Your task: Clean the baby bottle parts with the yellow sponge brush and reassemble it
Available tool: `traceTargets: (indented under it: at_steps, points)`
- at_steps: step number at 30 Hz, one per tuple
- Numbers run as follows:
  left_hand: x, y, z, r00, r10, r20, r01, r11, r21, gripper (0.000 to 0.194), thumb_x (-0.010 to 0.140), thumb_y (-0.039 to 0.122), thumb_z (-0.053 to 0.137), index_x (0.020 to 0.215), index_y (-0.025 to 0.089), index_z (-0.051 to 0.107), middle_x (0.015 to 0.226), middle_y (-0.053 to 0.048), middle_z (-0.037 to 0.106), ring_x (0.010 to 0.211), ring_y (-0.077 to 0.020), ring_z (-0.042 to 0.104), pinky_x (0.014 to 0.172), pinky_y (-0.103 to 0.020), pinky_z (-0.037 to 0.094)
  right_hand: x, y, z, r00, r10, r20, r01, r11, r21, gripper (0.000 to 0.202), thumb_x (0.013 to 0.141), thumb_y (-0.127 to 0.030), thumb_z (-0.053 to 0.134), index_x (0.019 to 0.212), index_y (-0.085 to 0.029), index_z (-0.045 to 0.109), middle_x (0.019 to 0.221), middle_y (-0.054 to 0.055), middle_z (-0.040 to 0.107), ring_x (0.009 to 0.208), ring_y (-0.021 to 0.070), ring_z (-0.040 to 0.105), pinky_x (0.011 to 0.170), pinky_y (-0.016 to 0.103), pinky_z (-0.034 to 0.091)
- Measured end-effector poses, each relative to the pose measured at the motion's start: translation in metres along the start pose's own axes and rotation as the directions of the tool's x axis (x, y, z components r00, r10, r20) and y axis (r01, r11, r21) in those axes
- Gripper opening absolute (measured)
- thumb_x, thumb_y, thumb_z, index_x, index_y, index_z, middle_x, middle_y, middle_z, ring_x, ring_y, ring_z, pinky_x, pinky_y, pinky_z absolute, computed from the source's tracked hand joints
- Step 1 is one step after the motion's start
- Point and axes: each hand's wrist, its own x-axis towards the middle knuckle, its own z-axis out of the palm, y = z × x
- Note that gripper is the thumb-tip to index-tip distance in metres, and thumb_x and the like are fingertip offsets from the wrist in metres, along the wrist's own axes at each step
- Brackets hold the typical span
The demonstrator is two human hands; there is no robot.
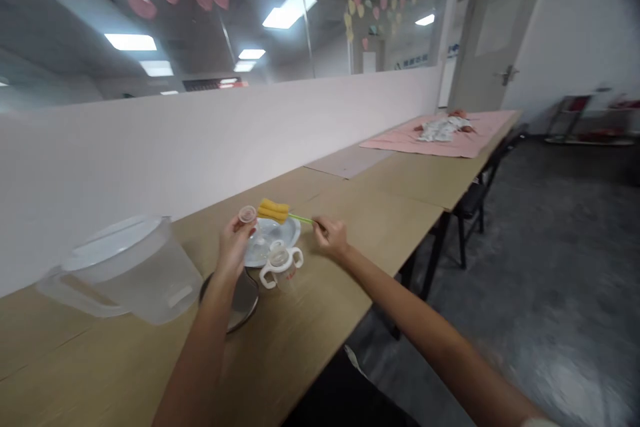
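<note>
My left hand (236, 240) pinches a small clear round cap-like piece (247, 215), held up over the table. Closed round the thin green handle (301, 218) of a brush is my right hand (331, 236). The brush's yellow sponge head (273, 210) points left, close beside the clear piece; whether they touch is hard to tell. Below the sponge lies a pale bowl (289, 233) with small clear items in it. A clear bottle with two white handles (281, 263) stands upright in front of the bowl.
A large translucent lidded pitcher (135, 273) stands at the left. Partly behind my left forearm is a dark round plate or lid (243, 301). A doll (444, 128) lies on a pink cloth (390, 141) at the far end. Black chairs (473, 203) stand along the right.
</note>
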Motion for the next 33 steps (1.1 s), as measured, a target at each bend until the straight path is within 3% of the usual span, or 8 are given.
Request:
traceTargets:
  at_steps: [4, 7, 11, 14, 21, 27, 30, 33]
  points:
    - [0.003, 0.013, 0.007, 0.997, -0.078, 0.009, 0.079, 0.994, -0.074, 0.018, 0.062, 0.014, 0.065, 0.080, 0.014, 0.060, 0.076, 0.002, 0.061, 0.071, -0.0083, 0.057, 0.077, -0.025, 0.049, 0.023, 0.018, -0.037, 0.986, -0.165, -0.003, 0.163, 0.975, -0.148, 0.032, 0.086, -0.026, 0.033, 0.090, -0.015, 0.063, 0.078, 0.006, 0.065, 0.070, 0.0130, 0.058, 0.064, 0.021, 0.039]
    - [0.002, 0.023, 0.017, 0.994, -0.101, 0.046, 0.105, 0.991, -0.088, 0.012, 0.068, 0.009, 0.061, 0.078, 0.013, 0.058, 0.068, 0.005, 0.056, 0.065, -0.0055, 0.055, 0.084, -0.031, 0.048, 0.035, 0.032, -0.072, 0.941, -0.339, -0.003, 0.328, 0.911, -0.251, 0.032, 0.089, -0.027, 0.031, 0.086, -0.014, 0.060, 0.075, 0.003, 0.062, 0.068, 0.0102, 0.057, 0.065, 0.020, 0.038]
    - [0.000, 0.030, 0.029, 0.992, -0.040, 0.117, 0.042, 0.999, -0.016, 0.013, 0.070, 0.008, 0.060, 0.082, 0.013, 0.058, 0.064, 0.006, 0.054, 0.067, -0.0063, 0.055, 0.091, -0.040, 0.047, 0.038, 0.033, -0.114, 0.897, -0.437, 0.071, 0.431, 0.826, -0.362, 0.049, 0.093, -0.026, 0.014, 0.072, -0.007, 0.055, 0.074, 0.001, 0.059, 0.067, 0.0025, 0.056, 0.064, 0.016, 0.037]
    - [-0.002, 0.033, 0.032, 0.984, 0.037, 0.176, -0.038, 0.999, 0.003, 0.013, 0.068, 0.008, 0.062, 0.080, 0.012, 0.060, 0.065, 0.005, 0.055, 0.067, -0.0083, 0.057, 0.092, -0.045, 0.047, 0.038, 0.023, -0.130, 0.873, -0.469, 0.136, 0.477, 0.759, -0.444, 0.058, 0.088, -0.029, 0.001, 0.061, -0.008, 0.048, 0.070, -0.002, 0.059, 0.064, -0.0020, 0.055, 0.062, 0.012, 0.036]
    - [-0.014, 0.047, 0.031, 0.990, 0.083, 0.116, -0.083, 0.997, -0.004, 0.016, 0.062, 0.004, 0.064, 0.077, 0.011, 0.063, 0.070, 0.004, 0.059, 0.069, -0.0098, 0.060, 0.092, -0.046, 0.047, 0.049, 0.000, -0.121, 0.810, -0.568, 0.146, 0.560, 0.673, -0.483, 0.046, 0.086, -0.029, 0.009, 0.073, -0.010, 0.049, 0.068, -0.004, 0.062, 0.059, -0.0015, 0.053, 0.059, 0.012, 0.035]
    - [-0.012, 0.051, 0.023, 0.995, 0.079, 0.060, -0.079, 0.997, 0.007, 0.021, 0.063, 0.003, 0.064, 0.083, 0.010, 0.065, 0.071, 0.003, 0.059, 0.067, -0.0091, 0.060, 0.092, -0.045, 0.046, 0.059, -0.010, -0.112, 0.825, -0.534, 0.186, 0.555, 0.699, -0.451, 0.052, 0.089, -0.034, 0.012, 0.077, -0.005, 0.054, 0.072, -0.003, 0.061, 0.066, 0.0002, 0.057, 0.065, 0.014, 0.040]
    - [-0.010, 0.052, 0.018, 0.994, 0.103, 0.026, -0.103, 0.995, 0.002, 0.017, 0.063, 0.007, 0.065, 0.080, 0.011, 0.065, 0.068, 0.004, 0.057, 0.064, -0.0078, 0.056, 0.089, -0.042, 0.048, 0.061, -0.005, -0.106, 0.844, -0.521, 0.128, 0.521, 0.738, -0.429, 0.040, 0.091, -0.030, 0.027, 0.084, -0.005, 0.058, 0.073, -0.002, 0.062, 0.066, 0.0020, 0.056, 0.064, 0.014, 0.039]
    - [-0.009, 0.049, 0.011, 0.995, 0.100, -0.009, -0.101, 0.995, -0.022, 0.014, 0.065, 0.011, 0.063, 0.079, 0.011, 0.065, 0.066, 0.004, 0.057, 0.064, -0.0069, 0.054, 0.082, -0.034, 0.049, 0.057, -0.001, -0.093, 0.868, -0.497, -0.022, 0.452, 0.806, -0.383, 0.029, 0.090, -0.022, 0.035, 0.085, -0.009, 0.060, 0.071, -0.001, 0.063, 0.063, 0.0052, 0.054, 0.061, 0.017, 0.037]
